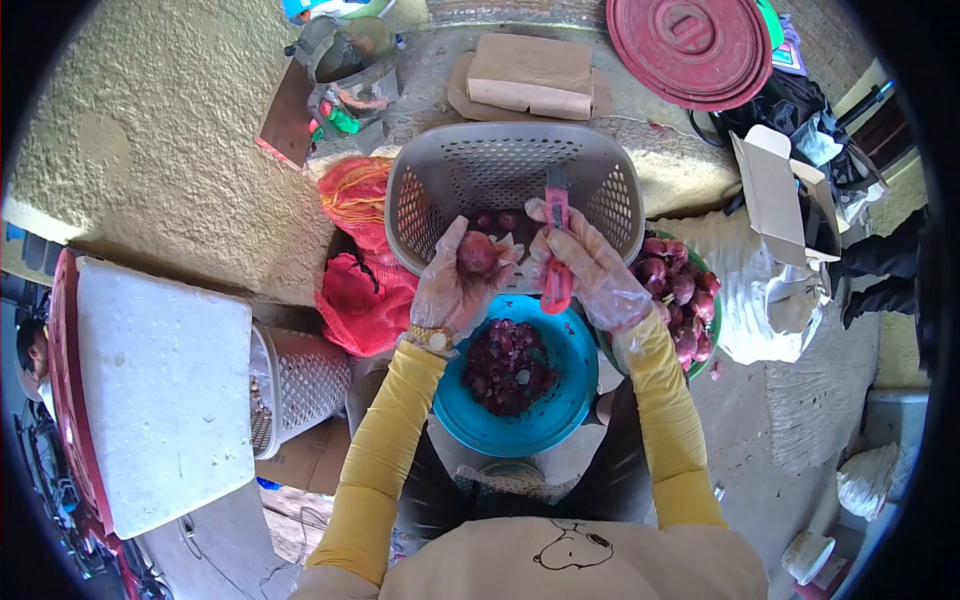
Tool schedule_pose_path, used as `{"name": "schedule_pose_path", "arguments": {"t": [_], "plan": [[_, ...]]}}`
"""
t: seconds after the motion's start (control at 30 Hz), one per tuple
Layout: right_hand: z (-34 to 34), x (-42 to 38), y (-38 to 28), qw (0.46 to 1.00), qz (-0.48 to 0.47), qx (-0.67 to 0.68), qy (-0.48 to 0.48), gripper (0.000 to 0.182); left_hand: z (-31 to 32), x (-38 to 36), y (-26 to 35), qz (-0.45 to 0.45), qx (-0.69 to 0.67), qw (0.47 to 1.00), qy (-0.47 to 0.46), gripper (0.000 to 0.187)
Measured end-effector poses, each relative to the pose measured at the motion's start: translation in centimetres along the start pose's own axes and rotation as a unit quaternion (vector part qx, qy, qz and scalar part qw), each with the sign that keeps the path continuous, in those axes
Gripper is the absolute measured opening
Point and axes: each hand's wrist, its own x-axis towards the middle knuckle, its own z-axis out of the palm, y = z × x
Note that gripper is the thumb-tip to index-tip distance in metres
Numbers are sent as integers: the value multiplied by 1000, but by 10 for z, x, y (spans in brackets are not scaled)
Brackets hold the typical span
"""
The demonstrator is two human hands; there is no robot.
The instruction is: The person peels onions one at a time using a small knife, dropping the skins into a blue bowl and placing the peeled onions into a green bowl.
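My left hand (448, 291), in a clear plastic glove, is closed around a red onion (478, 253). My right hand (598, 273), gloved the same way, grips a pink utility knife (557, 284) with its blade end pointing away from me. Both hands are held above the near edge of a grey perforated basket (514, 143), where a few red onions (508, 220) lie at the bottom. Below them, between my legs, a blue basin (452, 418) holds dark onion skins (510, 372). Just right of my right hand, red onions (682, 290) fill a green-rimmed container (717, 318).
A red mesh sack (368, 310) leans left of the basket. Farther left are a white foam lid or box (165, 390) and another perforated basket (312, 385). Beyond the basket lie a cardboard box (530, 75) and a red lid (690, 45). A person's dark-clothed legs (885, 255) show at right.
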Motion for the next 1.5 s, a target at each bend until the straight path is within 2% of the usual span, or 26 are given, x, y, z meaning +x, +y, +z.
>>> {"name": "schedule_pose_path", "arguments": {"t": [0.1,0.17,0.3,0.37,0.4,0.47,0.6,0.63,0.67,0.7,0.77,0.9,0.97,1.0,1.07,1.2,1.27,1.37,1.5], "plan": [[-1,13,1,1000,-5,-24,15,36,2,4,0,-6,-19,1000,12,41],[-10,14,-1,993,109,-24,39,32,-3,10,3,-22,-63,997,-50,43],[-30,21,11,994,110,7,-3,33,17,14,7,5,-44,999,-15,45],[-37,29,21,999,44,15,-3,35,24,16,4,19,-29,999,-5,46],[-37,33,24,999,46,13,-2,35,24,16,2,18,-31,999,-5,46],[-35,39,30,999,-22,-32,30,36,24,16,-1,48,23,999,-13,48],[-41,34,23,999,47,11,3,36,6,26,3,20,18,999,-27,49],[-37,36,20,990,33,-136,19,39,-6,31,5,-2,-9,997,-77,49],[-33,38,17,959,17,-280,32,42,-17,37,6,-22,-36,991,-128,50],[-29,37,13,959,19,-280,31,42,-11,37,4,-21,-37,991,-127,50],[-24,35,7,880,43,-470,51,50,6,35,-3,19,-60,996,-57,45],[-25,33,7,865,35,-497,53,61,2,39,-8,29,-29,999,-13,40],[-25,33,-1,777,15,-627,50,69,-2,42,-8,-14,-39,999,-29,38],[-30,32,4,777,15,-627,51,69,-2,43,-9,-16,-39,999,-28,38],[-43,32,16,746,-63,-657,86,70,-3,44,-11,-42,1,999,-33,39],[-40,30,12,729,-30,-681,56,64,-2,43,-13,-82,-11,995,-52,40],[-45,31,18,692,-95,-712,74,70,10,36,-13,-95,36,992,-73,44],[-42,29,13,695,-89,-710,70,70,9,36,-12,-90,81,990,-76,52],[-44,29,17,695,-87,-709,75,71,6,38,-13,-95,92,988,-80,52]]}}
